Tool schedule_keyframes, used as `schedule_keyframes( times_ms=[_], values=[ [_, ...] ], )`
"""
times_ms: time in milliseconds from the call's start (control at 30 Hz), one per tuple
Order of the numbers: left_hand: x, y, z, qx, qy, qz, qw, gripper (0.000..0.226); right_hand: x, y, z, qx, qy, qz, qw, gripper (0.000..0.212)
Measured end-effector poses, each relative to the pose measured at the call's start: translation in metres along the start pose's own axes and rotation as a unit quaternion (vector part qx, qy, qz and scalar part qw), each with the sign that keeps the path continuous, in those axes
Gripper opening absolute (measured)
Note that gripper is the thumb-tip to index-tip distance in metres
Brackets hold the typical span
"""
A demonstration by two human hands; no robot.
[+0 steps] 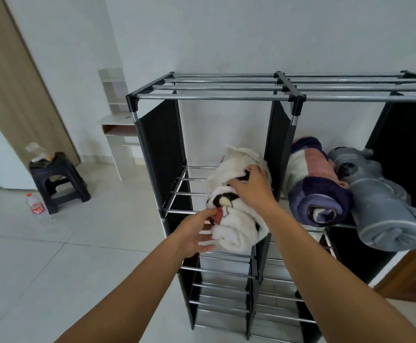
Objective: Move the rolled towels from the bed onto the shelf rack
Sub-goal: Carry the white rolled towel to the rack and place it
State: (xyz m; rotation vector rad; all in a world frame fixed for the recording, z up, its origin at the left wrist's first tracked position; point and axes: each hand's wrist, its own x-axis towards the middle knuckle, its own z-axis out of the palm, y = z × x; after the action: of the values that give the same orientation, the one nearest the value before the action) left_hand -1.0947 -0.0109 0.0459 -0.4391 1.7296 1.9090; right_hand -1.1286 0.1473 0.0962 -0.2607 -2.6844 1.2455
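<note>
A white rolled towel (236,219) with a black and red print lies on the second tier of the shelf rack (217,96), in the left bay against the middle divider. My right hand (251,186) rests on top of it, fingers spread and pressing into the cloth. My left hand (197,233) holds the towel's near end from the left side. In the right bay of the same tier lie a purple and pink rolled towel (318,194) and a grey rolled towel (385,214), side by side. The bed is out of view.
A black plastic stool (58,179) with small items on top stands on the tiled floor at the left, a water bottle (37,206) beside it. A white desk unit (118,125) stands against the wall behind the rack. A wooden panel (410,276) shows at the lower right.
</note>
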Motion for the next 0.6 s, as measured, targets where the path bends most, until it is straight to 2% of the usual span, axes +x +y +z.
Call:
schedule_keyframes(
  times_ms=[100, 267, 367, 467, 600],
  values=[
    [0.006, 0.014, -0.010, 0.021, 0.001, 0.005, 1.000, 0.025, 0.001, 0.005, -0.005, 0.050, -0.005, 0.060, 0.997, 0.077],
    [0.009, 0.023, 0.008, -0.004, -0.043, 0.003, 0.999, 0.047, -0.005, 0.009, 0.001, 0.031, -0.037, 0.100, 0.994, 0.078],
    [0.013, 0.021, 0.020, -0.069, -0.038, 0.015, 0.997, 0.031, -0.012, 0.010, 0.003, 0.025, -0.062, 0.106, 0.992, 0.065],
    [0.037, 0.042, 0.022, -0.056, -0.057, 0.002, 0.997, 0.015, 0.002, 0.005, 0.009, 0.033, 0.001, 0.129, 0.991, 0.071],
    [0.038, 0.057, 0.027, -0.080, -0.057, 0.093, 0.991, 0.004, 0.006, -0.003, 0.004, 0.012, 0.045, 0.091, 0.995, 0.071]
  ],
)
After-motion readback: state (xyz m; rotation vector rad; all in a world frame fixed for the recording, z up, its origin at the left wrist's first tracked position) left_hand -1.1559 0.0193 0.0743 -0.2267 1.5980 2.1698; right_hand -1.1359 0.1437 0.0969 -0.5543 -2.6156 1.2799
